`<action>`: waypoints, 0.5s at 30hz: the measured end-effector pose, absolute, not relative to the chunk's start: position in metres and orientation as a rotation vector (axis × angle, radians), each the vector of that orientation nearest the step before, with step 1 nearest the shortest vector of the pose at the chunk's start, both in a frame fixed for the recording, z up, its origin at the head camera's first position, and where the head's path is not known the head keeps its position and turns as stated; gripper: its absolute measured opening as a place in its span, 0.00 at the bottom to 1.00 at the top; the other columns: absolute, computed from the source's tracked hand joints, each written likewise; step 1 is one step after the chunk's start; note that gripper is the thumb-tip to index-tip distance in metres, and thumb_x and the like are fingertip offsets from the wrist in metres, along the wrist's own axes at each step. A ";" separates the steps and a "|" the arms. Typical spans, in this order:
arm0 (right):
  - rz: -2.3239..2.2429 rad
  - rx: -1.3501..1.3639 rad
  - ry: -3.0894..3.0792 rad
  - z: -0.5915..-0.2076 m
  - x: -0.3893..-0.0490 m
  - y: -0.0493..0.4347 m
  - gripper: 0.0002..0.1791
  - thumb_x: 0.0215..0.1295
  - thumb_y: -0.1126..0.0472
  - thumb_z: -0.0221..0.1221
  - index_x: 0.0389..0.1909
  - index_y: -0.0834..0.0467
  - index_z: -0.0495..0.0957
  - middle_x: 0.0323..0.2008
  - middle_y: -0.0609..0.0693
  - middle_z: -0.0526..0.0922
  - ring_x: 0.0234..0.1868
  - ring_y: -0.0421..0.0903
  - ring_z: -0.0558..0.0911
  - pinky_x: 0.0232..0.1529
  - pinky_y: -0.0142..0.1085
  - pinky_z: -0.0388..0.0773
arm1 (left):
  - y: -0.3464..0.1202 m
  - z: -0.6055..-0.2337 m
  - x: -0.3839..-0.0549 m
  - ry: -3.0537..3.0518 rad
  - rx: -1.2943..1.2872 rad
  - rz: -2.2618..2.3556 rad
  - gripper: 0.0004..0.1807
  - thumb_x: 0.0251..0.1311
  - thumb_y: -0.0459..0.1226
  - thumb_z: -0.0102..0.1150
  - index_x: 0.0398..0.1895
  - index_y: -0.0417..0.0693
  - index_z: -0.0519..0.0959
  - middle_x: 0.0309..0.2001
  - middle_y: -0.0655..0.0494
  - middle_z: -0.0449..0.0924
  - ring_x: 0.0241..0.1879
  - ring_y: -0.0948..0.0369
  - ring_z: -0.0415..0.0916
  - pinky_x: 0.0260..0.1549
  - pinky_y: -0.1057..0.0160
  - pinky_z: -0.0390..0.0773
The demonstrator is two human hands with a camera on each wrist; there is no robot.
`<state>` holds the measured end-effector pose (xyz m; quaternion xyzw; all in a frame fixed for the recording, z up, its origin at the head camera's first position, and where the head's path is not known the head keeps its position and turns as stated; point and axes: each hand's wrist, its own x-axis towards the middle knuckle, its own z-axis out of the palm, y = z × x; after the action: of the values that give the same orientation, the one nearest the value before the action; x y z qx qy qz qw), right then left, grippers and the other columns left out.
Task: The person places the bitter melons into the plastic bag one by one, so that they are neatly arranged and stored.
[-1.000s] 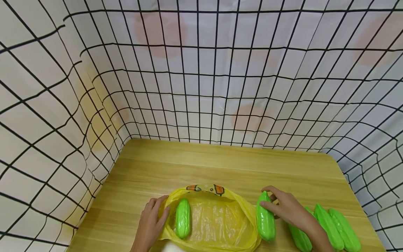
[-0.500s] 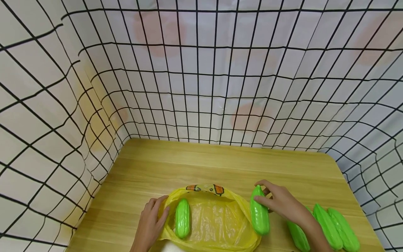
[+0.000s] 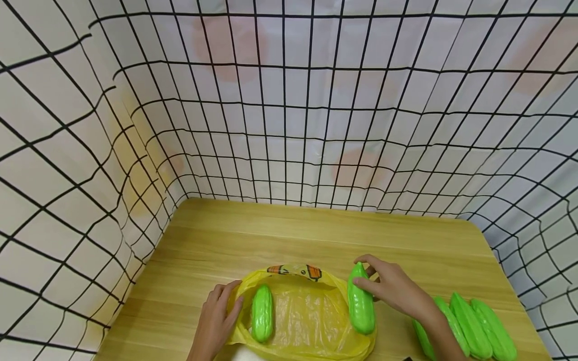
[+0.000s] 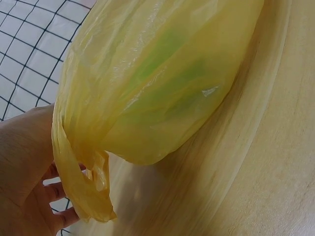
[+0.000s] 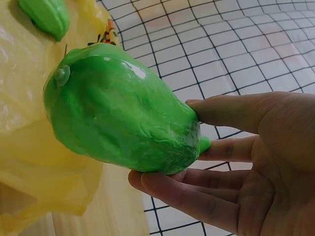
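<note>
A yellow plastic bag [image 3: 311, 316] lies with its mouth spread wide on the table. My left hand [image 3: 219, 318] holds its left edge, thumb inside the mouth; the left wrist view shows the bag's handle [image 4: 83, 191] hanging by the palm. Inside, along the left, rests one glossy green cucumber-like vegetable [image 3: 262, 313]. My right hand [image 3: 393, 286] pinches another green cucumber-like vegetable [image 3: 361, 301] by its stem end, between thumb and fingers. That one hangs over the bag's right rim, its blunt end lower, as the right wrist view [image 5: 118, 113] also has it.
Several more green cucumber-like vegetables [image 3: 471, 326] lie side by side on the wooden table [image 3: 316, 230] at the right, partly behind my right forearm. A white cloth with a black grid [image 3: 289, 125] stands up round the table's back and sides.
My right hand has moved left with the green cucumber-like vegetable, from beside the bag to over its right rim. The left hand has stayed at the bag's left edge.
</note>
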<state>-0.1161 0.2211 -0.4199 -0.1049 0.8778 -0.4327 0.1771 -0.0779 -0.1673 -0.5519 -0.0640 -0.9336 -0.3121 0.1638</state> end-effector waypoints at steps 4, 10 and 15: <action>-1.263 -0.303 2.457 -0.418 -0.116 0.216 0.30 0.70 0.52 0.62 0.66 0.63 0.68 0.44 0.60 0.78 0.31 0.46 0.83 0.32 0.39 0.82 | -0.167 -0.554 -0.078 -2.654 -0.179 -0.888 0.19 0.63 0.37 0.67 0.57 0.51 0.80 0.40 0.57 0.76 0.37 0.60 0.71 0.33 0.55 0.71; -1.291 -0.333 2.445 -0.416 -0.118 0.206 0.29 0.70 0.52 0.61 0.65 0.63 0.68 0.44 0.59 0.79 0.32 0.46 0.83 0.32 0.38 0.82 | -0.167 -0.556 -0.079 -2.657 -0.174 -0.902 0.19 0.63 0.37 0.67 0.57 0.51 0.80 0.40 0.57 0.75 0.37 0.60 0.71 0.33 0.55 0.70; -1.301 -0.367 2.433 -0.415 -0.120 0.199 0.29 0.70 0.52 0.61 0.65 0.64 0.68 0.44 0.59 0.79 0.31 0.45 0.83 0.31 0.36 0.82 | -0.167 -0.556 -0.079 -2.685 -0.158 -0.924 0.19 0.64 0.38 0.66 0.58 0.51 0.80 0.40 0.58 0.75 0.37 0.61 0.70 0.34 0.55 0.70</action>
<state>-0.1197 0.1988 -0.4152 -0.1296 0.8602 -0.4600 0.1779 -0.0792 -0.1674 -0.5559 -0.0550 -0.9337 -0.3212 0.1484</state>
